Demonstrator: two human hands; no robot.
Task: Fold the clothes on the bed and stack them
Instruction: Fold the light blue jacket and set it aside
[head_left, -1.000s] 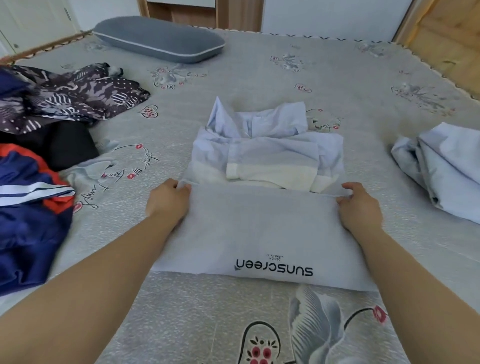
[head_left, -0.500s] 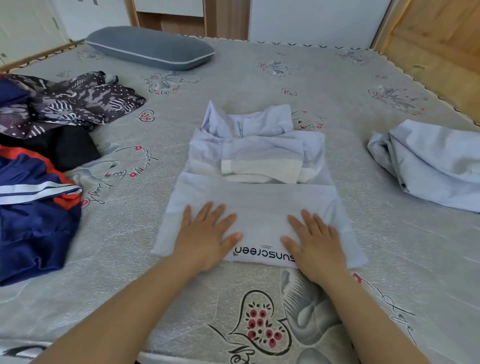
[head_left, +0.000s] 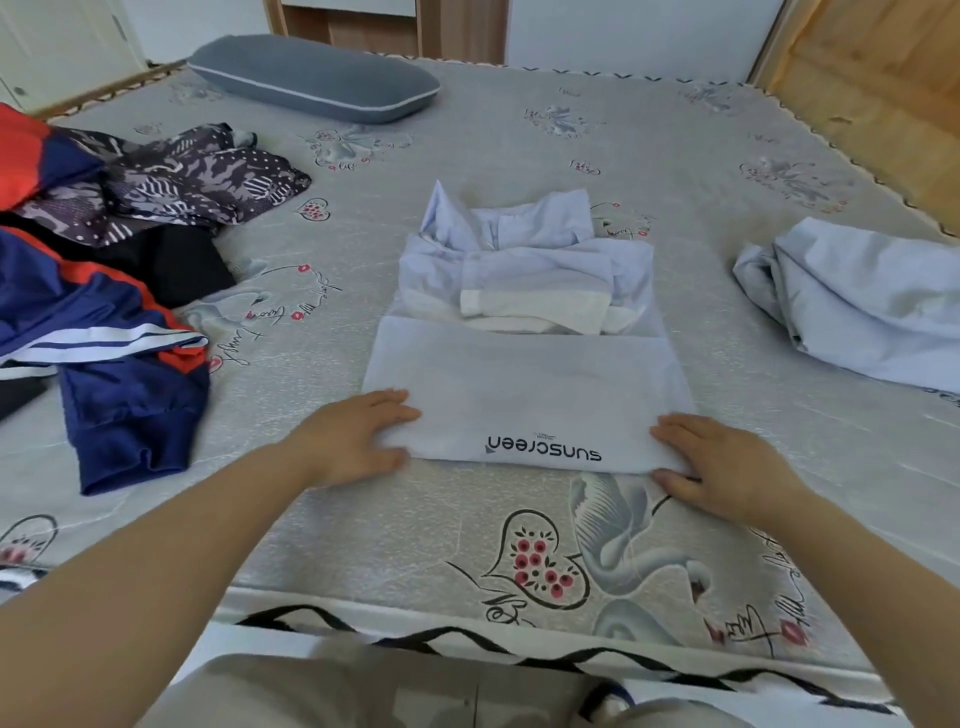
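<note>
Hands — on folded shirt

"sunscreen", upside down, on the pale-blue garment
</note>
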